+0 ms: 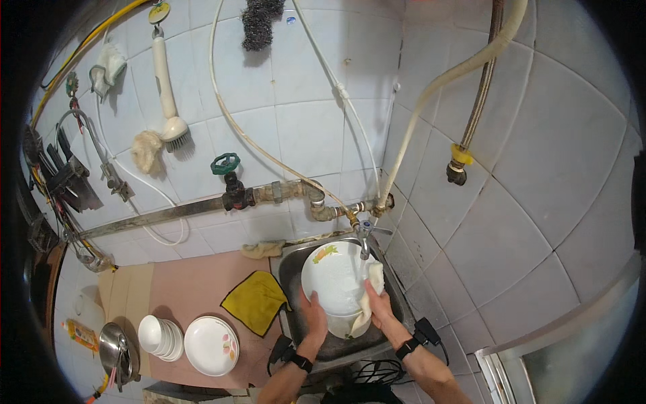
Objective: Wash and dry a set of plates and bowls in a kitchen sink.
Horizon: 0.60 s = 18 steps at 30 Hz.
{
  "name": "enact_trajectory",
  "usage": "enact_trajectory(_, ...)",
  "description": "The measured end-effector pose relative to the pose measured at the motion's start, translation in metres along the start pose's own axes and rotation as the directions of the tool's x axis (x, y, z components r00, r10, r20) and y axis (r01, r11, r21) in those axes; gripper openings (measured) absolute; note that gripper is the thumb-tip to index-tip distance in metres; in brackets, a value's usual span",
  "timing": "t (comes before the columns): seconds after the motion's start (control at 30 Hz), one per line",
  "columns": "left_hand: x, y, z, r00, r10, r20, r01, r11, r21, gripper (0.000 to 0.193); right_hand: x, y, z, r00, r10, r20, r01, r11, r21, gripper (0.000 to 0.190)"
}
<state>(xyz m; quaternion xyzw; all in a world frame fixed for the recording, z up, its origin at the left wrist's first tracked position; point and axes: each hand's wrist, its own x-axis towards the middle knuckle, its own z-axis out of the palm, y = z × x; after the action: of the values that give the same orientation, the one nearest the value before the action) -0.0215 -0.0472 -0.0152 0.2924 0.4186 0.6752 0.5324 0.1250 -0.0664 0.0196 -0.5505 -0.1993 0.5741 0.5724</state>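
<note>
A large white plate (333, 283) with an orange and green print near its rim is held tilted under the tap (365, 241), over the steel sink (292, 272). My left hand (315, 317) grips the plate's lower left edge. At the right rim, my right hand (378, 303) holds a pale cloth (375, 278) against the plate. Water seems to run from the spout onto the plate. Below it in the sink lies another white dish (348, 325), partly covered by the plate and the cloth.
Left of the sink lie a yellow cloth (256, 303), stacked white plates (209, 346), stacked bowls (160, 337) and a steel bowl (113, 348) with utensils. A valve (234, 189) and pipe (161, 217) run along the wall. A beige cloth (263, 249) sits behind the counter.
</note>
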Motion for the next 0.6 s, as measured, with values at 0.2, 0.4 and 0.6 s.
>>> enact_trajectory(0.2,0.001,-0.019,-0.001,0.950,-0.297,0.095,0.270,0.937,0.220,0.051,0.012,0.014,-0.025,0.928,-0.341,-0.149,0.260,0.881,-0.396,0.040)
enact_trajectory(0.4,-0.010,-0.026,-0.010,0.860,0.239,0.451,-0.509,0.319,0.799,0.057,0.004,-0.005,-0.025,0.864,-0.483,-0.139,0.307,0.727,-0.614,0.036)
enact_trajectory(0.6,-0.020,0.005,-0.004,0.485,-0.060,0.872,-0.865,0.110,0.489,0.059,0.022,-0.012,-0.035,0.884,-0.449,-0.130,0.274,0.724,-0.633,0.038)
